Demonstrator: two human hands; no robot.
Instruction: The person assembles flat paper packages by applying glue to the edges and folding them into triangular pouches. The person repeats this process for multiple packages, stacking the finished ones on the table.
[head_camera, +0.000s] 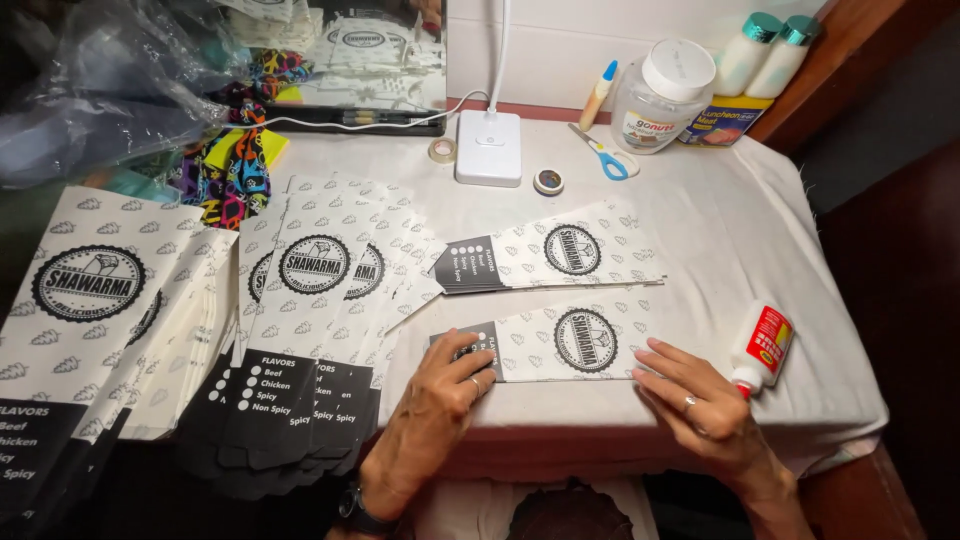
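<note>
Both hands flat on the near paper sleeve (560, 345) at the table's (700, 200) front edge: left hand (435, 405) presses its dark end, fingers together; right hand (695, 405) spreads over the other end. Glue bottle (760, 347) lies just right; sleeve stack (310, 330) fans out left.

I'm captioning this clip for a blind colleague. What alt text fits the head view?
A person's left hand and right hand press flat on a printed paper sleeve lying on a white-covered table. A second sleeve lies just beyond it, a fanned stack of sleeves sits at left, and a glue bottle at right.
</note>
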